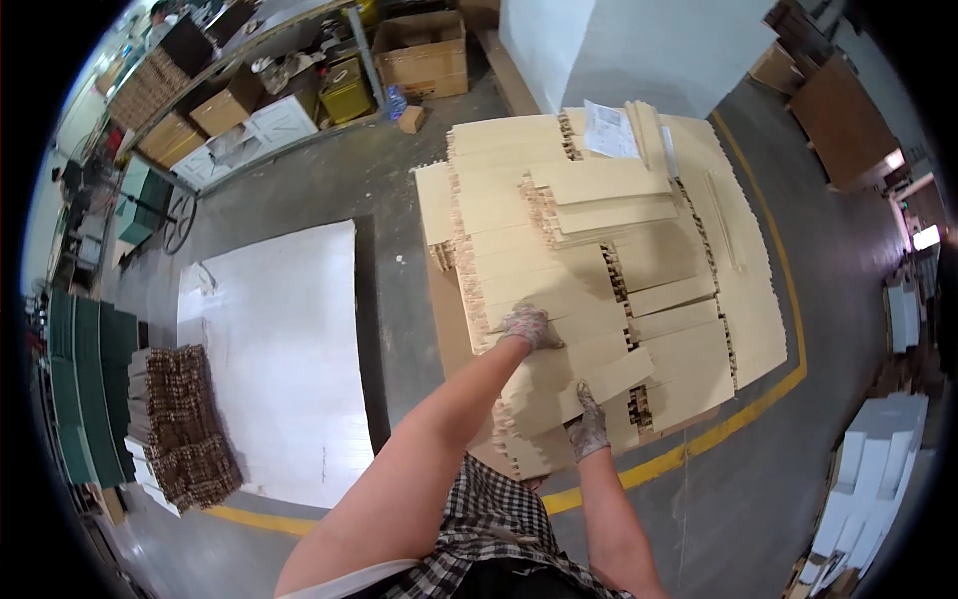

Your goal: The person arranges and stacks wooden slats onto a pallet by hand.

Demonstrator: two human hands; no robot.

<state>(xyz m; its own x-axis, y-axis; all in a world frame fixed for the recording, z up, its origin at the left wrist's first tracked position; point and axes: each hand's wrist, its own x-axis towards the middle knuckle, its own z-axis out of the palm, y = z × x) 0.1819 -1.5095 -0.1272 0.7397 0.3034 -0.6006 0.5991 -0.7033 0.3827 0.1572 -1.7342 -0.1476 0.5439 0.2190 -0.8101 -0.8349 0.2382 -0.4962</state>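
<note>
A wide stack of pale, flat boards [689, 359] with notched ends fills the space before me. My right hand [589, 427], in a patterned glove, grips the near edge of a loose board [609, 381], thumb on top and fingers out of sight beneath. That board lies slightly askew over the others. My left hand [526, 324], gloved too, rests on the boards farther up near the stack's left side. The back of the hand hides most of its fingers, so I cannot tell how they are bent. Its forearm crosses over the near left part of the stack.
White paper sheets [610, 131] and narrow strips [649, 138] lie at the stack's far end. To the left is a large white panel [284, 369] with bundled brown pieces [180, 424] at its edge. A pillar [629, 50] stands behind; a yellow floor line [738, 429] borders the stack.
</note>
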